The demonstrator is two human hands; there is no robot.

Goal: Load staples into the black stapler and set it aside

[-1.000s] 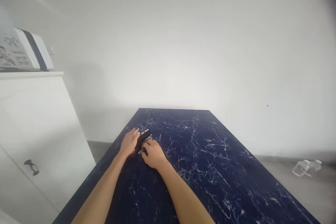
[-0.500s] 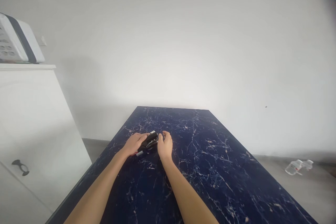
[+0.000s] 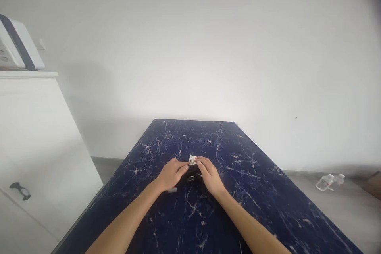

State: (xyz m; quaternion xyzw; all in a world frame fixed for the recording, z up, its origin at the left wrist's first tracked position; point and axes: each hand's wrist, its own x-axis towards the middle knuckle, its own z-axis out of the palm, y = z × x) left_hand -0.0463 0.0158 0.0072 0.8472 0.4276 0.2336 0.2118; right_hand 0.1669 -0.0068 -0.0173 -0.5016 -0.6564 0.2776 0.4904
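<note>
What looks like a black stapler [image 3: 193, 172] lies on the dark blue marbled table between my two hands, with shiny metal showing along it. My left hand [image 3: 172, 172] grips its left end, the index finger reaching to a small white box with dark and red marks [image 3: 192, 159]. From the other side, my right hand [image 3: 210, 172] closes on the stapler's right end, thumb bent over it and fingertips at the box. Below my left hand sits a small grey piece [image 3: 172, 190], partly covered, with a bit of red by it. The fingers hide much of the stapler.
The marbled table [image 3: 238, 206] reaches to a pale wall. On the left stands a white cabinet [image 3: 38, 127] with a dark handle [image 3: 20, 191] and a white-and-grey appliance [image 3: 22, 43] on top. Clear plastic bottles [image 3: 325, 182] lie on the floor at right.
The stapler has shifted right and nearer to me and turned, with my left hand following. My right hand, earlier beside its end with curled fingers, now rests on it. The view has turned slightly right.
</note>
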